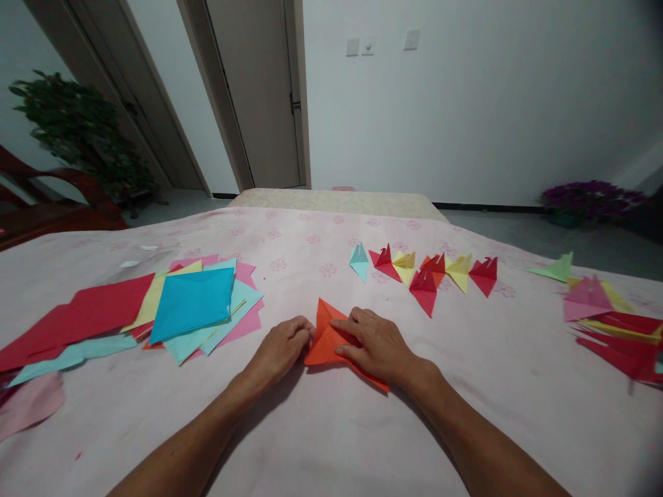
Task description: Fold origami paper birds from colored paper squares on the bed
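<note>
A partly folded sheet of orange origami paper [326, 339] lies on the cloth in front of me, with creased flaps and a point aimed away from me. My left hand [288, 347] is closed at its left edge, with fingers curled and thumb against them; the fingertips are partly hidden. Across the right side of the paper, my right hand [377, 345] grips and presses it, index finger and thumb on top and the other fingers curled. Beyond my hands stand several small folded paper cranes, among them a red crane [483, 276] and a light blue folded piece [359, 262].
Loose coloured sheets lie to the left, including a blue sheet [194, 302] and a red sheet [103, 310]. At the far right is a cluster of folded papers, with a pink piece [588, 299]. A pink flowered tablecloth [331, 435] covers the table.
</note>
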Motion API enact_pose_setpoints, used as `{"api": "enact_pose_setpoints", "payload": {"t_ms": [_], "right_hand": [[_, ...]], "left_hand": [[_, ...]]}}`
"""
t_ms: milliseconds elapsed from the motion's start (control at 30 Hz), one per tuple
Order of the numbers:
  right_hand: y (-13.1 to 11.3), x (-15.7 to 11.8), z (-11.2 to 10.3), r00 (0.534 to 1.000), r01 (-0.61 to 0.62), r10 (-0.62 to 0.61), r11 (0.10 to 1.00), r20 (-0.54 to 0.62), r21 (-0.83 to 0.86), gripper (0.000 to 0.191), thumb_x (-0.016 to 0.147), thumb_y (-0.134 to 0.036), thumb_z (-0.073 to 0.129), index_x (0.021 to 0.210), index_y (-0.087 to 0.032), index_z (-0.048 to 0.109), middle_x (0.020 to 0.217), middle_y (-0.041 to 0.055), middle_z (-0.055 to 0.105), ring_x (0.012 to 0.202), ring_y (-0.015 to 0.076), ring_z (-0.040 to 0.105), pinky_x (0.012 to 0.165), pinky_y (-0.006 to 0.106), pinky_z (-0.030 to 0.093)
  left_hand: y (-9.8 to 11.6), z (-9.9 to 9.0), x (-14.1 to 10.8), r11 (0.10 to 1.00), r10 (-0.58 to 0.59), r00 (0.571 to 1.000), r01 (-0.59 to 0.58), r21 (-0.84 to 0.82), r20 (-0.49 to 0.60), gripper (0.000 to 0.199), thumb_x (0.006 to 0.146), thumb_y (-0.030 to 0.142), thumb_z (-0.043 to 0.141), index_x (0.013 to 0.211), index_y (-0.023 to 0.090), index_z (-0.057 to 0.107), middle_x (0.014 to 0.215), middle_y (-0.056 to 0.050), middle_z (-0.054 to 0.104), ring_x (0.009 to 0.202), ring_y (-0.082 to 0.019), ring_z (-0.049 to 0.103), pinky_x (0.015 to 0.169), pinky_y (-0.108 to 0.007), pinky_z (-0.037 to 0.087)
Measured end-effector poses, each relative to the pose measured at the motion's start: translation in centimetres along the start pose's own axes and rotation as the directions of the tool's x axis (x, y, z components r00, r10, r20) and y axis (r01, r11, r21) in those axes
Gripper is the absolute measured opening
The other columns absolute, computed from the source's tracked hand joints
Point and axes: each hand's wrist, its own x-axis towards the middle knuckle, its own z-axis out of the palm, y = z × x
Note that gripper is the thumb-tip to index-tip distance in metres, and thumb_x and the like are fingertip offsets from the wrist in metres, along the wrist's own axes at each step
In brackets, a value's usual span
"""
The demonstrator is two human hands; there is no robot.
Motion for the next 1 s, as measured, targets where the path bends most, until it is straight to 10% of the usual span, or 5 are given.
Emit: {"api": "enact_pose_setpoints", "payload": {"t_ms": [467,1000], "right_hand": [[0.4,-0.4,-0.5,0.977,0.211,-0.211,0.977,0.006,0.024,0.030,0.098,-0.032,0.047,0.119,-0.034,0.069,0.094,0.0042,0.056,0.086,0.0172,0.052,0.075,0.030,0.039],[0.8,-1.0,-0.8,0.971,0.236,-0.240,0.958,0.005,0.161,0.011,0.085,-0.027,0.066,0.091,-0.029,0.075,0.087,0.0004,0.061,0.083,0.0164,0.054,0.079,0.031,0.040]], "left_hand": [[0.3,1.8,-0.4,0.844,-0.083,0.991,0.128,-0.520,0.109,0.035,0.088,0.051,0.052,0.085,0.016,0.056,0.074,-0.002,0.060,0.058,-0.012,0.056,0.058,-0.025,0.046],[-0.5,4.2,-1.2,0.975,0.217,0.969,-0.221,-0.018,-0.119,0.012,0.089,0.023,0.053,0.094,0.020,0.062,0.095,-0.004,0.064,0.089,-0.018,0.059,0.080,-0.030,0.047]]}}
